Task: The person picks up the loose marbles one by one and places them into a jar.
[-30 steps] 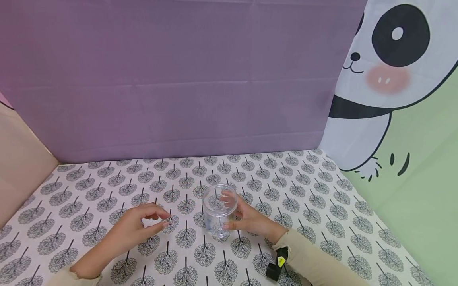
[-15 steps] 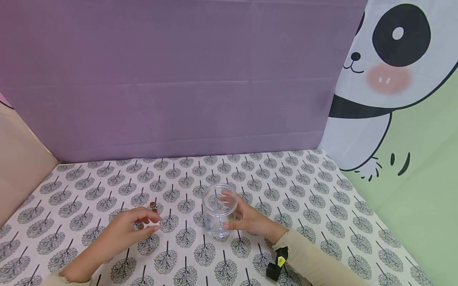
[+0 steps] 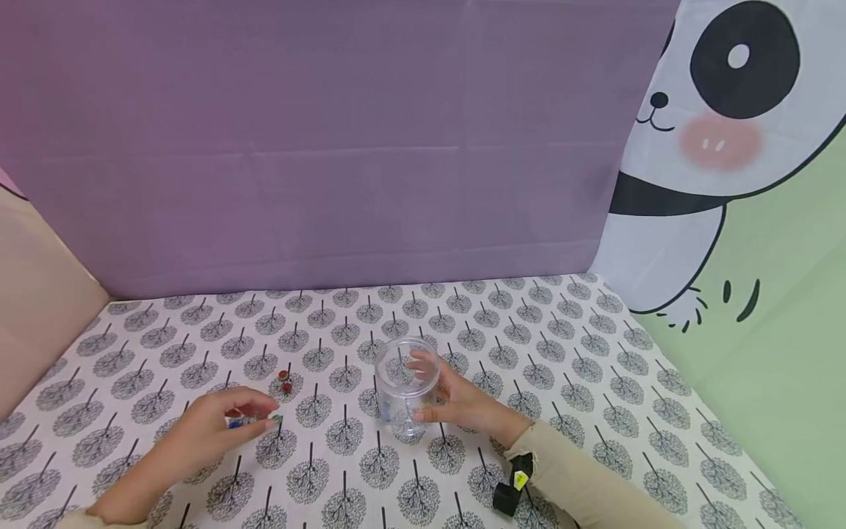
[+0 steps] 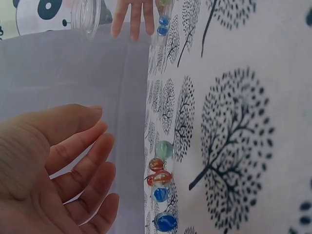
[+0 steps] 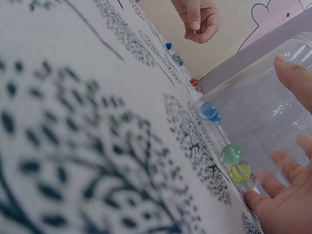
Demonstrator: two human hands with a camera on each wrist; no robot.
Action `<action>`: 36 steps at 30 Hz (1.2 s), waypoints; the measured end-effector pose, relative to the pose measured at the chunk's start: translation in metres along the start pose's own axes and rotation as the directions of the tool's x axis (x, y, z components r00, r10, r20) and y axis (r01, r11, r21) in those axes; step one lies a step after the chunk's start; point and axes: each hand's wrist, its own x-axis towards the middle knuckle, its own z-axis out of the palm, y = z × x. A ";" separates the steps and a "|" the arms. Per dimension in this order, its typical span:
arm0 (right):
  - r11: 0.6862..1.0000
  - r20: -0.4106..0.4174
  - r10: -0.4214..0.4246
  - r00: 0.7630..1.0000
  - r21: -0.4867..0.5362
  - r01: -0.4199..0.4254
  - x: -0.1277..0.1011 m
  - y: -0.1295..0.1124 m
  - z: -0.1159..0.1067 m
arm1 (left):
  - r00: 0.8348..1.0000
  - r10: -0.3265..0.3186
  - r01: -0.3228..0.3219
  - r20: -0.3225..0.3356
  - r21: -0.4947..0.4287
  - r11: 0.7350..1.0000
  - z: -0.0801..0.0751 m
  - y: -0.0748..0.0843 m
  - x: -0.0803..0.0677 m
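My right hand holds a clear plastic jar upright on the cloth, its thumb on the near side and its fingers round the far side. Blue marbles, a green marble and a yellow marble lie at the bottom of this jar. My left hand hovers above the cloth with fingers loosely bent and nothing between them. Loose glass marbles lie near it: red ones, a green one by the fingertips and a blue one partly hidden by the hand.
A white cloth printed with dark trees covers the table. Behind it hangs a purple backdrop, with a panda-printed green sheet on the right. A black device is strapped at the right wrist.
My left hand has moved left and slightly toward me, uncovering red marbles and a green one. My right hand and the jar have stayed in place.
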 end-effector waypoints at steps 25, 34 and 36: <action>1.000 -0.009 0.010 1.000 0.015 -0.010 0.000 -0.001 0.001 | 0.994 -0.104 0.104 0.030 0.003 0.995 -0.012 -0.030 -0.005; 1.000 -0.010 0.010 1.000 0.013 -0.010 0.000 -0.002 0.001 | 0.983 -0.174 0.173 0.054 0.031 0.984 -0.018 -0.037 -0.008; 1.000 -0.011 0.012 1.000 0.010 -0.012 0.000 -0.003 0.002 | 0.981 -0.183 0.181 0.059 0.033 0.983 -0.019 -0.039 -0.009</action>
